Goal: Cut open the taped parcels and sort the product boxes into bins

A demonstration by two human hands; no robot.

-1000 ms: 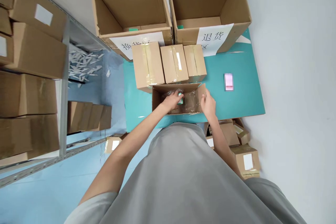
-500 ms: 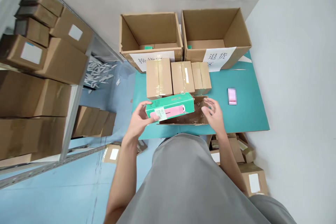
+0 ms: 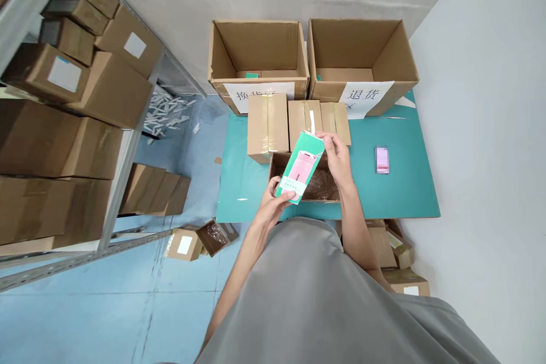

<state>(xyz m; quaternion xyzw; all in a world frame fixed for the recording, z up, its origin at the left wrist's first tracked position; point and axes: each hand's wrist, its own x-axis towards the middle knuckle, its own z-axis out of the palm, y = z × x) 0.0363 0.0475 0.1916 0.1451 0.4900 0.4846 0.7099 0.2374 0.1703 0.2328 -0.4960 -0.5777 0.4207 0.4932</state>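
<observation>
A slim green product box [image 3: 303, 165] with a pink device pictured on its front is held tilted, its top leaning right. My left hand [image 3: 273, 203] grips its lower end, thumb on the white label. At the upper end, my right hand [image 3: 338, 160] is closed with its fingertips on the box's corner. An open cardboard carton [image 3: 278, 164] lies beneath the box on the table, and crumpled clear plastic [image 3: 321, 186] shows inside it. The green box hides part of the carton.
Three taped cartons [image 3: 268, 125] stand behind the open one. Two big open boxes with paper signs, a left box [image 3: 217, 57] and a right box [image 3: 405, 62], are at the back. A phone [image 3: 382, 160] lies right on the green table [image 3: 409, 187]. Shelved cartons [image 3: 108, 91] fill the left.
The green box has swung from nearly level to steeply tilted, and my left hand has moved right with it. My right hand has come up from the carton's right side to the box's upper end.
</observation>
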